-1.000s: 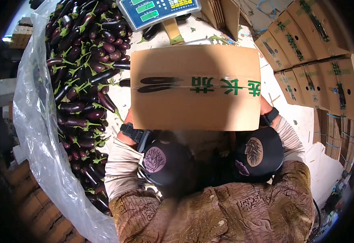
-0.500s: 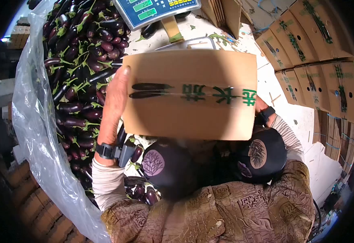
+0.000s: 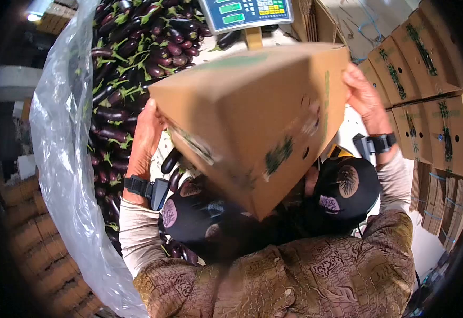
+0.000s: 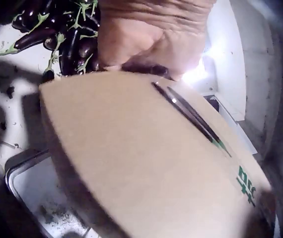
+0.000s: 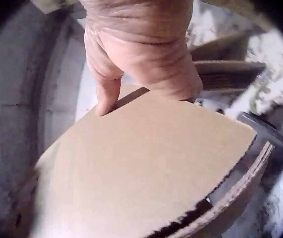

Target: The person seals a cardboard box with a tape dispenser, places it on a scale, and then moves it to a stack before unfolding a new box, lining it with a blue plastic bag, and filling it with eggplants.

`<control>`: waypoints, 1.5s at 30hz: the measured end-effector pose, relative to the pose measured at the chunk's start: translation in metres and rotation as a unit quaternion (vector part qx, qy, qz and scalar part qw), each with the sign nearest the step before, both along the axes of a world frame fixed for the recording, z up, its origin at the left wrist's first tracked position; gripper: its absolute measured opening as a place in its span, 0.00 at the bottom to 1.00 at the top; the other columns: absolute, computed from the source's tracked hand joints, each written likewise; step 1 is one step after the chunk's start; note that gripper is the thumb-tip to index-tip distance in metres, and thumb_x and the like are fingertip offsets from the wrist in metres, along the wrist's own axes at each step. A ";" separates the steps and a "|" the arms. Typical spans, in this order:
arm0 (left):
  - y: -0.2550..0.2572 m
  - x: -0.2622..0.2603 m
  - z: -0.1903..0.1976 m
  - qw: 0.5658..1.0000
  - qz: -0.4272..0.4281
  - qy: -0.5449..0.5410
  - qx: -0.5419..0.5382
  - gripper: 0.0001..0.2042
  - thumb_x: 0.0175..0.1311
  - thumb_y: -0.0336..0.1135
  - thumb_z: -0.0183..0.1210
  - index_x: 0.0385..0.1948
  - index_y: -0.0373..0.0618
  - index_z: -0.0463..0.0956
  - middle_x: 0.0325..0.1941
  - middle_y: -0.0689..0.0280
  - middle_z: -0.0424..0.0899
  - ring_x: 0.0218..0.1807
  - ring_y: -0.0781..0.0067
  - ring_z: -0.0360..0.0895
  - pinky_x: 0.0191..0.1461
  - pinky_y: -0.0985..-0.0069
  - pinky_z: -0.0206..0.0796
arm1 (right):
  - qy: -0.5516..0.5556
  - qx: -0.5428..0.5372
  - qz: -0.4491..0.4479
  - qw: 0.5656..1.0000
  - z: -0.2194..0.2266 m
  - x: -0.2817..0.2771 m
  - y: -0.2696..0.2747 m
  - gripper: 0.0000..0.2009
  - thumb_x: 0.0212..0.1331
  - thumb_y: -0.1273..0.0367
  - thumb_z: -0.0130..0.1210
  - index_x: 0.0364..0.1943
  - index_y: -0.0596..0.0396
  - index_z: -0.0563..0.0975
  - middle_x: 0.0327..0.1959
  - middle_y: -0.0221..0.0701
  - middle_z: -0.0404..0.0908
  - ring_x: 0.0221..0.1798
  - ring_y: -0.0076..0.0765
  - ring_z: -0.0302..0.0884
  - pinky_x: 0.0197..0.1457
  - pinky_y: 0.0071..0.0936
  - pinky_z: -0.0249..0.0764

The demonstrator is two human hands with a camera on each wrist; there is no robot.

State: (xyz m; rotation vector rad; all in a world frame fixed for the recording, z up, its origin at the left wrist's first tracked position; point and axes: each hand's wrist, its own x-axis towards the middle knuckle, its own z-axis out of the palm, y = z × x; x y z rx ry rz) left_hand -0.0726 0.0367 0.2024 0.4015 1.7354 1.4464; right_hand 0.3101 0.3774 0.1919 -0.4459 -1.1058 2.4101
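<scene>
A cardboard box (image 3: 273,116) is held up tilted in front of the body, one corner pointing down toward the lap. My left hand (image 3: 145,135) grips its left corner, and my right hand (image 3: 368,98) holds the upper right edge. In the left wrist view the left hand (image 4: 154,39) lies over the edge of the box (image 4: 126,148), beside printed eggplants; its fingertips are hidden. The right wrist view has the right hand (image 5: 141,54) with one digit pressed on the box face (image 5: 131,158) and the others out of sight beyond the edge.
Many eggplants (image 3: 112,114) lie at left beside clear plastic sheeting (image 3: 56,138). A digital scale (image 3: 247,13) stands beyond the box, its metal tray (image 4: 15,181) showing in the left wrist view. Packed cartons (image 3: 414,58) are stacked at right above bundled flat cardboard (image 3: 435,196).
The box has turned from its taped, printed face to a tilted corner. My right hand, mostly hidden behind it before, now shows at the upper right edge. The head view has shifted.
</scene>
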 end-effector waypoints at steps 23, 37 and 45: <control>0.081 0.089 0.061 0.907 -0.400 0.078 -0.107 0.49 0.54 0.66 0.59 0.69 0.41 0.48 0.60 0.44 0.71 0.53 0.46 0.77 0.46 0.56 0.78 | -0.221 0.762 0.242 0.558 0.056 -0.020 -0.234 0.14 0.49 0.65 0.61 0.41 0.49 0.77 0.37 0.32 0.77 0.47 0.45 0.76 0.49 0.45 0.69; 0.048 0.054 0.002 0.925 -0.333 -0.180 0.015 0.24 0.66 0.36 0.57 0.62 0.40 0.63 0.51 0.62 0.78 0.50 0.72 0.79 0.54 0.69 0.74 | -0.409 0.119 -0.008 0.905 0.047 -0.011 -0.102 0.25 0.63 0.55 0.58 0.54 0.63 0.74 0.48 0.39 0.81 0.50 0.32 0.80 0.54 0.33 0.76; 0.024 0.068 -0.104 0.938 -0.152 -0.295 0.097 0.21 0.68 0.31 0.55 0.62 0.43 0.64 0.57 0.65 0.75 0.58 0.72 0.73 0.59 0.71 0.71 | -0.314 -0.002 -0.037 0.949 -0.047 0.023 -0.075 0.33 0.60 0.49 0.58 0.60 0.62 0.69 0.54 0.47 0.77 0.54 0.40 0.77 0.60 0.36 0.73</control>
